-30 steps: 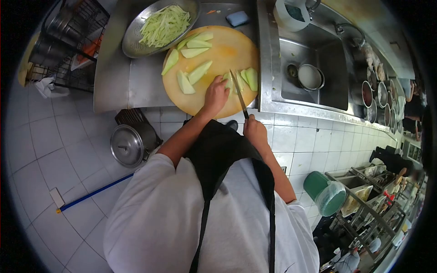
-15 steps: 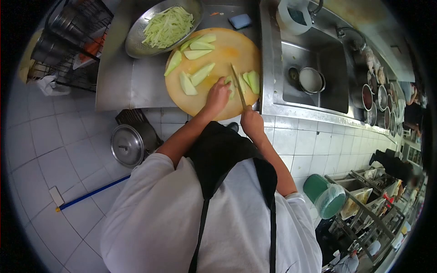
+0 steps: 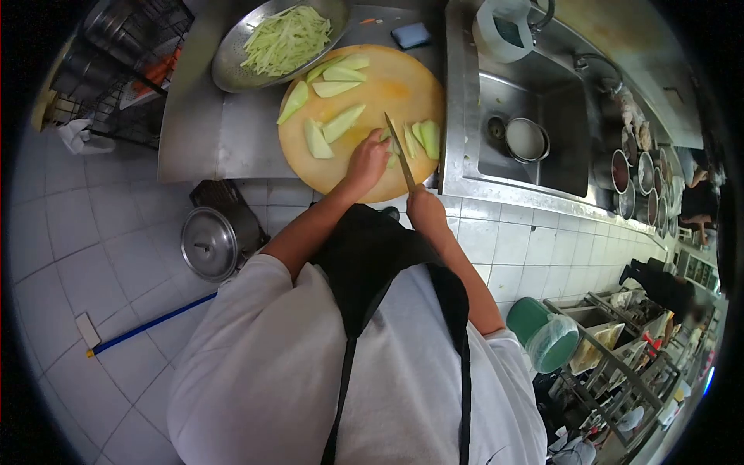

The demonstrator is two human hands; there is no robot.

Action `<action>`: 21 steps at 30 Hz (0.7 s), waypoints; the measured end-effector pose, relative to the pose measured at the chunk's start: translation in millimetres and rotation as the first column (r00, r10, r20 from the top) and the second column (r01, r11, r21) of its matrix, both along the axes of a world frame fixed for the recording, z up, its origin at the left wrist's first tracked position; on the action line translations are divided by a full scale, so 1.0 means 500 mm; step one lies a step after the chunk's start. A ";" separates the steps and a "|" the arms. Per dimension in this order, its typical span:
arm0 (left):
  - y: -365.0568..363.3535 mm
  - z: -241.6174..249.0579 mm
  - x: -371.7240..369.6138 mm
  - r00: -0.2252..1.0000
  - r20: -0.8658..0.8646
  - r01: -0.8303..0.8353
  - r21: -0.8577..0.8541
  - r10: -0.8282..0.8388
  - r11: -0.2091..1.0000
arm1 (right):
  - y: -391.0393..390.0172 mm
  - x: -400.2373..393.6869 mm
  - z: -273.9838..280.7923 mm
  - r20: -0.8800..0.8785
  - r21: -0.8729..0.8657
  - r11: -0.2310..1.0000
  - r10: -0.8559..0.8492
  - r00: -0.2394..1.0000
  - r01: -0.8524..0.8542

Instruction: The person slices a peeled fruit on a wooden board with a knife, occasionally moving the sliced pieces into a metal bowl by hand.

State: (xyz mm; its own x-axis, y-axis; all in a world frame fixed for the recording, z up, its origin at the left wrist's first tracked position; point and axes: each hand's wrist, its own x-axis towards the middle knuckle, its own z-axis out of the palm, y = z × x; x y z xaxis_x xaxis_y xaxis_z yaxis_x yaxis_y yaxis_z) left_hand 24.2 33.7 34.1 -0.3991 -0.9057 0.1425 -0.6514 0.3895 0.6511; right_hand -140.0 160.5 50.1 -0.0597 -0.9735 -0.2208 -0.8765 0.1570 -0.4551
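On the round cutting board (image 3: pixel 399 89), my left hand (image 3: pixel 370 163) presses its curled fingers on a pale green vegetable piece (image 3: pixel 392 159), mostly hidden beneath them. A knife (image 3: pixel 401 151) is in my right hand (image 3: pixel 427 208), its blade pointing away from me, close beside the left fingertips. Just right of the blade lie cut slices (image 3: pixel 427 136) of the same vegetable. Larger pale green wedges (image 3: pixel 341 122) are spread over the board's left and far side. Beyond its left edge, a perforated metal colander (image 3: pixel 225 66) holds a heap of thin green strips (image 3: pixel 287 40).
A steel sink (image 3: pixel 562 167) with a round pot (image 3: pixel 527 139) inside adjoins the board on the right. A blue sponge (image 3: pixel 411 35) sits behind the board. On the floor are a lidded pot (image 3: pixel 209 244), a blue-handled tool (image 3: pixel 155 325) and a green bin (image 3: pixel 535 325).
The knife blade has tilted a little to the left, nearer my left fingertips. My left hand stays on the piece, and the whole view has shifted slightly.
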 end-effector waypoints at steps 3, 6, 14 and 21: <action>-0.001 -0.012 0.001 1.000 -0.017 -0.009 -0.027 0.009 1.000 | -0.024 0.013 0.028 -0.012 0.011 1.000 -0.009 1.000 0.009; 0.008 -0.021 0.008 0.999 -0.034 -0.037 -0.019 0.036 0.999 | -0.009 0.017 0.020 0.007 -0.051 0.998 -0.026 1.000 0.026; 0.016 -0.006 0.007 0.996 -0.078 -0.049 -0.023 0.047 0.999 | 0.035 -0.001 0.045 -0.051 0.060 0.998 0.007 0.999 -0.004; 0.011 -0.009 0.004 0.998 -0.054 -0.041 -0.023 0.039 0.999 | -0.018 -0.003 0.011 -0.056 0.027 0.999 0.026 0.998 -0.025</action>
